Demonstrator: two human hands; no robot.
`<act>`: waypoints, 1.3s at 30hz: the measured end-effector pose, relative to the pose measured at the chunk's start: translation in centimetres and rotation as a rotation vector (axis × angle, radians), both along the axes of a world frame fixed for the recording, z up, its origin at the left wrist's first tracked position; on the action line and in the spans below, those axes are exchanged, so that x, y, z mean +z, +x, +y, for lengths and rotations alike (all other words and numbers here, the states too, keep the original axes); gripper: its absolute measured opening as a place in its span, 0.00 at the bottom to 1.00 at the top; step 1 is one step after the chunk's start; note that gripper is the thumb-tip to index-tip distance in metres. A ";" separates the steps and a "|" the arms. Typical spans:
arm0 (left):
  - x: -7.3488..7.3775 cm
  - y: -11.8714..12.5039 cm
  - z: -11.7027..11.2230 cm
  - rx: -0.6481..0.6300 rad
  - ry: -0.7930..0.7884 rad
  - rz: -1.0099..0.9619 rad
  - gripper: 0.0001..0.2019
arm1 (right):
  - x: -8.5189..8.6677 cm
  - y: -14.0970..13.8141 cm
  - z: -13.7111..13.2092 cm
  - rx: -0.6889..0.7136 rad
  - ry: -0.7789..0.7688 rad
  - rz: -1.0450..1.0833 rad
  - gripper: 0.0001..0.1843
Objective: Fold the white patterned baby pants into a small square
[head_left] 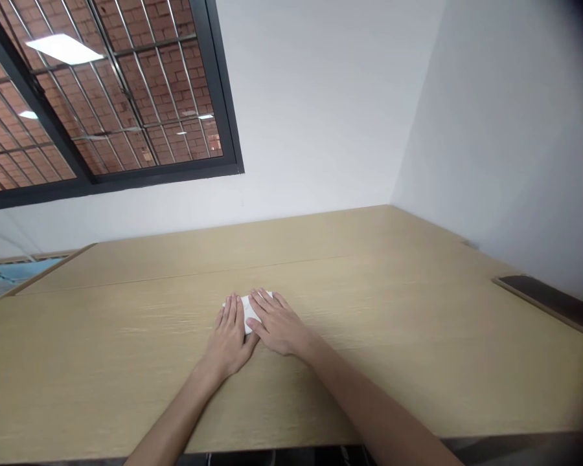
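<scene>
A small white cloth or folded tissue (247, 315) lies flat on the light wooden board (369, 375). My left hand (230, 336) rests palm down over its left side, fingers stretched out and pointing away from me. Over the right side lies my right hand (276, 323), also flat, with its fingers extended toward the far left. The two thumbs come close together at the near edge of the white piece. Much of it is hidden under the fingers, so whether it is cloth or paper I cannot tell.
A white wall with a dark-framed, barred window (233, 129) rises behind the board. Another wall (510, 155) stands at the right. A dark slot (554, 298) edges the board's right side. Light blue fabric (26, 268) shows beyond the left edge.
</scene>
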State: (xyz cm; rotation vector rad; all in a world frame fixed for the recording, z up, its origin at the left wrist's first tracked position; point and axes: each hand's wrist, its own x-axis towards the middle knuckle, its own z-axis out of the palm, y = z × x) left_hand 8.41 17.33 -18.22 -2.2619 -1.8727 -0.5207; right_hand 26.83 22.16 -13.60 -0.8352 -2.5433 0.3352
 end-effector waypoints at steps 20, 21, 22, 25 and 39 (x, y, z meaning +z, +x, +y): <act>3.4 -2.2 -0.4 -0.102 0.037 -0.137 0.27 | 0.9 2.7 2.2 0.116 -0.170 0.051 0.44; 3.3 -2.2 -0.4 -0.100 0.044 -0.151 0.27 | 0.7 2.7 2.4 0.121 -0.170 0.088 0.43; 3.3 -2.3 -0.3 -0.101 0.053 -0.166 0.26 | 0.5 2.7 2.6 0.117 -0.166 0.129 0.42; 3.8 -2.4 -0.3 -0.108 0.094 -0.225 0.19 | 0.0 2.2 3.0 0.075 -0.155 0.256 0.35; 6.2 -0.8 -2.5 -0.210 -0.133 -0.847 0.19 | 1.0 0.9 3.6 -0.305 -0.703 0.864 0.34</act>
